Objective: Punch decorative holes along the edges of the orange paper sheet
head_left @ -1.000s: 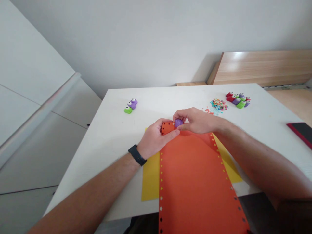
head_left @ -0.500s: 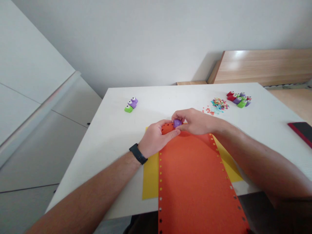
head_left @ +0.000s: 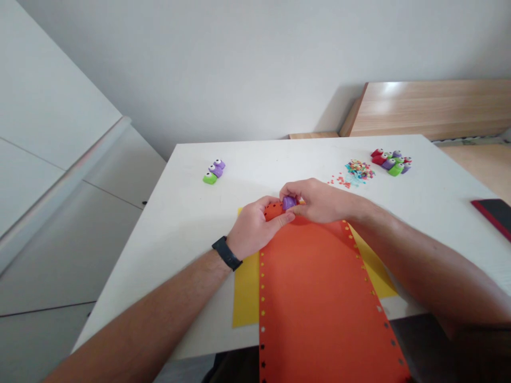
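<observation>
A long orange sheet of paper [head_left: 315, 287] has small star-shaped holes punched along both side edges and dark holes at its far edge. At that far edge a purple craft punch [head_left: 289, 203] sits on the paper, gripped between the fingers and thumb of my right hand [head_left: 313, 199]. My left hand [head_left: 255, 226], with a black band on the wrist, pinches the paper's far left corner, its thumb tip close to the punch. Under the orange sheet lies yellow paper [head_left: 245, 292]. My fingers partly hide the punch and the paper's edge.
Three punches [head_left: 214, 171] with eye-like tops stand at the left of the white table [head_left: 179, 213]. Several red, green and purple punches [head_left: 391, 161] cluster at the back right beside a pile of colourful paper confetti [head_left: 359, 171]. A dark phone-like object with a red edge [head_left: 495, 213] lies far right.
Both hands stay nearly in place on the paper and punch. A few more reddish confetti bits seem to show left of the pile, past my right hand.
</observation>
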### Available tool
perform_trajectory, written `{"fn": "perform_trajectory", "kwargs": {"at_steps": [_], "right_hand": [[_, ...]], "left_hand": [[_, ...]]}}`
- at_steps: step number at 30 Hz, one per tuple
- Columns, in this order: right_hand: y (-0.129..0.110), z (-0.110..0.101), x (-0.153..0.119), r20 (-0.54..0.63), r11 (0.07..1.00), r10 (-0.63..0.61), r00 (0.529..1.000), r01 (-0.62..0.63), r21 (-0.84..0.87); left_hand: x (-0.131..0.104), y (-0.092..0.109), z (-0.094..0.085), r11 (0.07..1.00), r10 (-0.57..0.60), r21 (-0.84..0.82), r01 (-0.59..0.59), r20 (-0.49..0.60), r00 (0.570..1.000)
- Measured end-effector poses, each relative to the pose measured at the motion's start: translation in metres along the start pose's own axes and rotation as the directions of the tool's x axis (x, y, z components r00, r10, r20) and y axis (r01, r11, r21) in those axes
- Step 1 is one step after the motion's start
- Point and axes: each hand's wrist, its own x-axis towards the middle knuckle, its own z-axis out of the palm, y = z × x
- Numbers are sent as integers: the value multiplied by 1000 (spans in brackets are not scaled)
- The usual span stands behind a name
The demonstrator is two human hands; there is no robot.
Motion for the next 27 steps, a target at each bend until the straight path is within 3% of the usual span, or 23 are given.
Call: {"fn": "perform_trajectory", "kwargs": {"at_steps": [16,27], "right_hand": [[5,-3,-1,17,998,-3,1000,2,61],[15,-15,-2,45,999,11,999,-14,52]], "left_hand": [[1,-4,-2,998,-43,-50,43,2,999],[1,-6,0,991,-8,-130,7,-12,1000]]}}
